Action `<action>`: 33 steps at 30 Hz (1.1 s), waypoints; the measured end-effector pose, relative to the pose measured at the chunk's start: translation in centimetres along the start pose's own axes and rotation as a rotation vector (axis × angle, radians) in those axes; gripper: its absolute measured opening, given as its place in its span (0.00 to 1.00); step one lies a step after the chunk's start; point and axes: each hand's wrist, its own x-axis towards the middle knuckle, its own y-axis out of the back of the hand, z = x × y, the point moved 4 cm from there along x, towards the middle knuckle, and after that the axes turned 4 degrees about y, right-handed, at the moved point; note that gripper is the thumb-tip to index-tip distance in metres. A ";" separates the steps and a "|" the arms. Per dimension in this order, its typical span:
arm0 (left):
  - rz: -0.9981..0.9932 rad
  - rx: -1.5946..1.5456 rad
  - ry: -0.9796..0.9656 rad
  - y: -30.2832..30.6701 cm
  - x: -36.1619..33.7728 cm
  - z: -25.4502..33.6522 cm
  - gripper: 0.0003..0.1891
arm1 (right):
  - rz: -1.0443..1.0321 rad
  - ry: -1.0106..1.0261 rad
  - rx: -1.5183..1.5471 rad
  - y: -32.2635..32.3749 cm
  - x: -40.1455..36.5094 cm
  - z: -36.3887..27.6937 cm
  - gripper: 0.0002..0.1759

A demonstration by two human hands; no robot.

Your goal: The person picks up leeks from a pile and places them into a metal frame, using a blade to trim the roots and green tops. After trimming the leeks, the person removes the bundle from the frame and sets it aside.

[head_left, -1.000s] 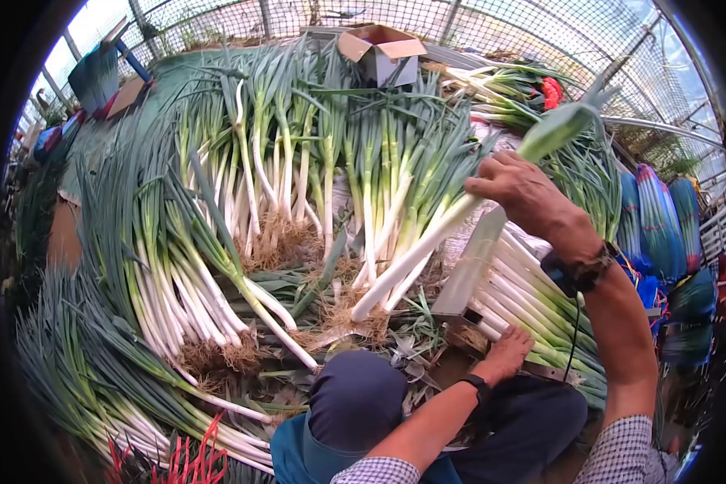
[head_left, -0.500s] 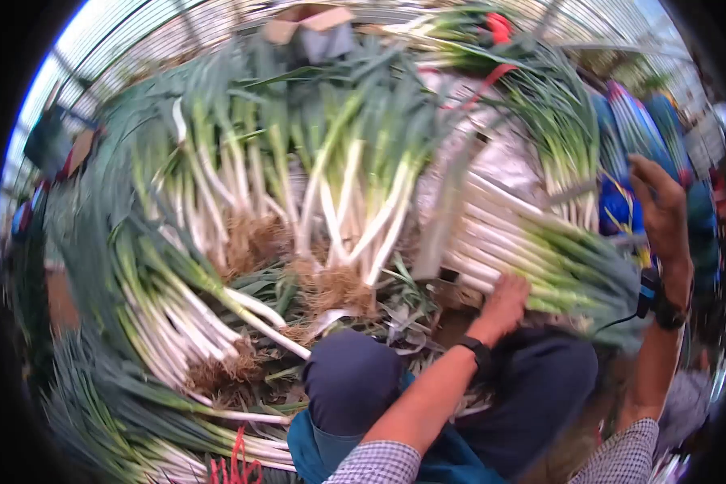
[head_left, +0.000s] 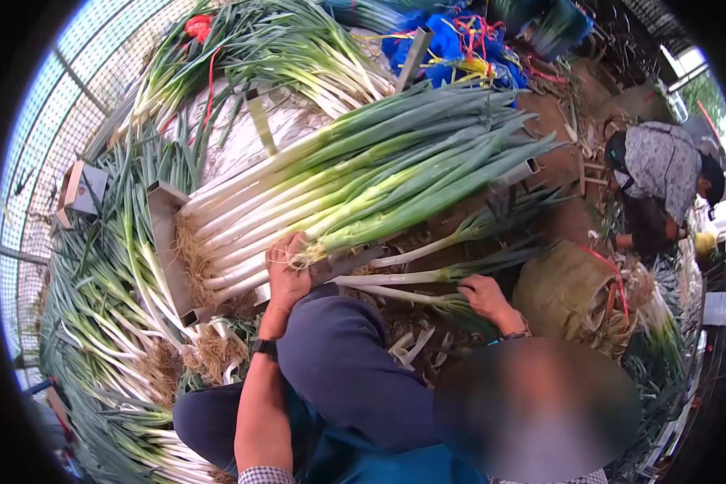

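A row of leeks (head_left: 286,189) lies in a metal frame (head_left: 168,250), roots against its end plate and green leaves to the upper right. Another leek, its roots midway along the stems, rests on the near side. At that root end is my left hand (head_left: 289,273), fingers bent over the near white stems. My right hand (head_left: 488,298) is lower right, its fingers closed around the green part of loose leeks (head_left: 403,292) lying below the frame. Part of its grip is hidden. A blurred patch covers much of my right forearm.
Many leeks (head_left: 129,323) lie heaped at left. More leeks (head_left: 323,64) sit behind on a pale sheet. Blue netting (head_left: 460,48) is at the back. A tan sack (head_left: 561,286) stands right of my right hand. Another person (head_left: 661,165) bends over at far right.
The view has swung right. My right hand, raised and spread before, is now down at the loose leeks. My left hand is still at the near side of the framed row.
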 end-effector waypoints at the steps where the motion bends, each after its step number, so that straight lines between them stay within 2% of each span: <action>1: 0.006 0.002 -0.025 -0.2 0.0 -0.5 0.30 | -0.009 -0.021 -0.015 -2.3 0.9 1.4 0.13; 5: -0.093 -0.025 -0.021 0.2 0.3 -0.8 0.32 | -0.028 0.007 -0.056 -6.4 6.2 2.1 0.16; 8: -0.140 -0.049 0.024 0.5 0.4 -0.6 0.33 | 0.056 0.164 -0.277 -8.0 10.1 2.5 0.18; 11: -0.135 -0.002 0.008 1.3 0.6 1.2 0.33 | 0.196 0.288 -0.348 -10.3 12.8 3.1 0.14; 15: -0.162 -0.010 0.069 1.5 0.7 0.9 0.32 | -0.111 0.181 -0.478 -13.4 15.1 3.3 0.13; 17: -0.164 0.008 0.076 1.0 0.6 0.1 0.30 | -0.257 0.146 -0.464 -12.0 14.8 3.4 0.12; 20: -0.129 0.058 0.032 0.4 0.2 -0.8 0.29 | -0.133 0.242 -0.520 -10.6 12.2 4.5 0.14; 23: -0.143 0.047 0.030 0.5 0.1 -0.7 0.28 | -0.024 0.327 -0.413 -9.7 10.3 6.4 0.20; 26: -0.158 0.029 0.041 0.7 0.1 -0.4 0.28 | -0.315 0.131 -0.327 -8.1 9.0 6.9 0.25; 29: -0.164 0.009 0.056 0.9 0.2 -0.4 0.28 | -0.201 0.164 -0.109 -0.8 6.9 2.4 0.23; 30: -0.164 0.003 0.060 0.9 0.2 -0.5 0.28 | -0.081 0.275 -0.039 1.6 5.8 1.3 0.21; 33: -0.173 -0.024 0.080 0.3 0.2 -0.8 0.27 | 0.121 0.299 0.400 10.4 3.1 -4.7 0.15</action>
